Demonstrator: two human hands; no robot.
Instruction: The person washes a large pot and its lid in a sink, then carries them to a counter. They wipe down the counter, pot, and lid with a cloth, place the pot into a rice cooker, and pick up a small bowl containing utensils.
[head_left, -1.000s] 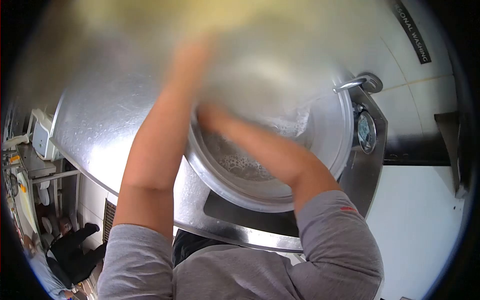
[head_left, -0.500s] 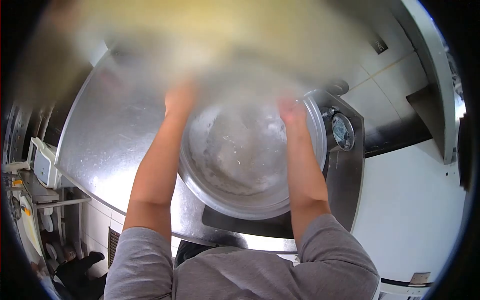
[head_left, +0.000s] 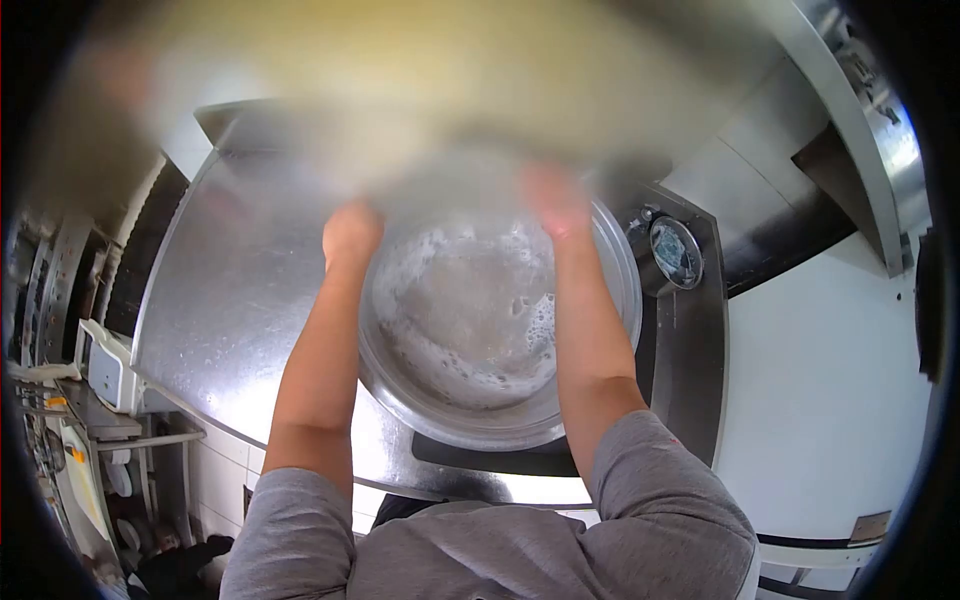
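A large round metal basin (head_left: 480,438) sits in front of me with cloudy, foamy water (head_left: 465,300) in it. My left hand (head_left: 352,234) is at the basin's left side, near the rim; its back looks rounded, but its fingers are lost in the blur. Over the right part of the basin is my right hand (head_left: 560,208), reddish and smeared, with its fingers hidden too. Whether either hand grips anything cannot be made out.
Under the basin is a stainless steel counter (head_left: 230,290) with a dark recessed part. A metal container (head_left: 676,252) with a bluish-green scrubber-like thing inside stands to the right. A yellowish blur covers the top of the view. A white surface (head_left: 820,390) lies at right.
The view has shifted slightly. My left hand is lower and closer to me, and my right hand has moved a little left. The water shows less splash, with bubbles at its right side.
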